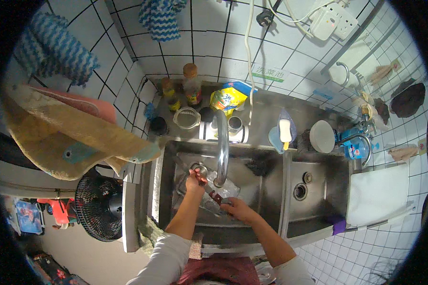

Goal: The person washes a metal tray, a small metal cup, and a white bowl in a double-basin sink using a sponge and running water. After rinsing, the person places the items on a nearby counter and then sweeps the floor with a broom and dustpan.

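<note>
A knife-like tool with a dark reddish-brown handle (pixel 215 196) slants across the left sink basin (pixel 251 219). My left hand (pixel 195 181) closes around its upper part, and what looks like the blade runs on to the upper left. At the lower end of the handle, my right hand (pixel 239 210) grips it; a small grey thing shows at those fingertips, too small to identify. Clear plastic or glass ware (pixel 230 188) lies in the basin under and beside my hands. The chrome faucet (pixel 222 149) arches over the basin, its spout close to my left hand.
A black mesh-like clump (pixel 258 166) sits in the left basin. On the back ledge stand bottles (pixel 192 89), a yellow refill pouch (pixel 228 98), a soap dish (pixel 284 131) and a white bowl (pixel 322 136). At left are a hanging cloth (pixel 82 142) and a fan (pixel 99 208).
</note>
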`<act>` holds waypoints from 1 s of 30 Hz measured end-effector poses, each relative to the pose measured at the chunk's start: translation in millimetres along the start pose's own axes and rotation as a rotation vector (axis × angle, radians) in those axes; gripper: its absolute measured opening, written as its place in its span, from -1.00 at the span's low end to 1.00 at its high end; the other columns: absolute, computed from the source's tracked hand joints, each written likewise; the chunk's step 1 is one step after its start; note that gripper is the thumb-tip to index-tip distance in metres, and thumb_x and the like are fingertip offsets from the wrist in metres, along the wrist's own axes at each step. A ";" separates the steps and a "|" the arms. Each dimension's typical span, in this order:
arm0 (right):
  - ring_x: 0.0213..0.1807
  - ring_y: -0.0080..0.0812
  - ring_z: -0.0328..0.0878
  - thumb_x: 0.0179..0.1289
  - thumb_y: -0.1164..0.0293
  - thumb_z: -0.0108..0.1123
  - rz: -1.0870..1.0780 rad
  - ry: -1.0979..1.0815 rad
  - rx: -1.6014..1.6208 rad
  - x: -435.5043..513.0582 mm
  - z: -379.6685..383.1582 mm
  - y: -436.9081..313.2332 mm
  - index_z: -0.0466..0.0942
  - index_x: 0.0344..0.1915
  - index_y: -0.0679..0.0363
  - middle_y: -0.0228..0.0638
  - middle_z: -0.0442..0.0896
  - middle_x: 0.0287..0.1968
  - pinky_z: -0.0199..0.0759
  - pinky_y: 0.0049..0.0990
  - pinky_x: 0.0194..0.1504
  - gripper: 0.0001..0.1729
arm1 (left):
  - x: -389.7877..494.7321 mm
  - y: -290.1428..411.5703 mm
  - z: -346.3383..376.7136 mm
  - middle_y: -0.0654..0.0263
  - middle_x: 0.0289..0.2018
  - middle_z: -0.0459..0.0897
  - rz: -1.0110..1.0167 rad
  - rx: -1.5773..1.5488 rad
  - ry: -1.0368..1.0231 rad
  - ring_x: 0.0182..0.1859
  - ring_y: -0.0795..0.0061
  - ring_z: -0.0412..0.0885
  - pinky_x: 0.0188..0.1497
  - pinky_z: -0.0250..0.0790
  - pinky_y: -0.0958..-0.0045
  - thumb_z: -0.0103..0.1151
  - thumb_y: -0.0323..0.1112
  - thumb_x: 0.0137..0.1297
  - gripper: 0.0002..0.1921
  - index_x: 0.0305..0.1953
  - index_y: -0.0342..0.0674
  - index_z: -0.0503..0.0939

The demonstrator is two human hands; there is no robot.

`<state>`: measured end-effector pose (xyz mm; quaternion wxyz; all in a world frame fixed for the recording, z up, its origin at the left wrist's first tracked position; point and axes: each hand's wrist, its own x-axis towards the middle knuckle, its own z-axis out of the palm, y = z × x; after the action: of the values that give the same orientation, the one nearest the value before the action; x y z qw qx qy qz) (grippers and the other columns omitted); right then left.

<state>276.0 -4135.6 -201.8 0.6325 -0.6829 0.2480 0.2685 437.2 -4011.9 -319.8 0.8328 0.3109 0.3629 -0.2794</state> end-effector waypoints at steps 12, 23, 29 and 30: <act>-0.17 0.17 0.60 0.43 -0.13 -0.14 0.242 0.539 -0.287 -50.6 36.1 77.3 0.56 -0.18 0.25 0.09 0.65 -0.32 0.41 -0.03 -0.14 -0.37 | -110.6 -93.5 -34.9 0.26 -0.46 0.52 -0.005 0.781 -0.106 -0.42 0.31 0.55 -0.32 0.46 0.26 -0.11 -0.20 0.52 -0.79 -0.17 -0.20 0.42; -0.07 0.24 0.56 0.38 -0.15 -0.06 0.138 0.690 -0.081 -40.1 30.0 146.6 0.45 0.04 0.28 0.14 0.64 -0.16 0.41 0.00 -0.06 -0.33 | -178.5 -77.9 10.3 -0.01 -0.16 0.48 0.803 1.836 -0.621 -0.10 -0.06 0.50 -0.05 0.36 0.10 0.05 -0.40 0.34 -0.66 0.11 -0.33 0.40; -0.15 0.26 0.57 0.40 -0.09 -0.02 0.053 0.678 -0.051 -48.1 28.8 156.7 0.47 -0.07 0.30 0.16 0.63 -0.23 0.42 0.02 -0.13 -0.40 | -183.1 -117.7 147.7 0.08 -0.19 0.47 1.199 1.466 -0.847 -0.15 0.10 0.48 -0.06 0.37 0.20 0.16 -0.50 0.24 -0.57 0.16 -0.31 0.43; -0.19 0.26 0.58 0.40 -0.07 0.00 -0.005 0.680 0.000 -48.6 28.3 159.5 0.47 -0.09 0.33 0.20 0.62 -0.29 0.42 0.01 -0.19 -0.41 | -177.5 -126.4 176.3 0.08 -0.19 0.47 1.304 1.517 -0.864 -0.15 0.13 0.48 -0.04 0.36 0.22 0.18 -0.53 0.22 -0.51 0.21 -0.32 0.41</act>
<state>130.6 -4119.7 -286.9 0.5143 -0.7339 0.4431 0.0240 322.7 -4178.6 -125.7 0.4695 0.7522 -0.4619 -0.0208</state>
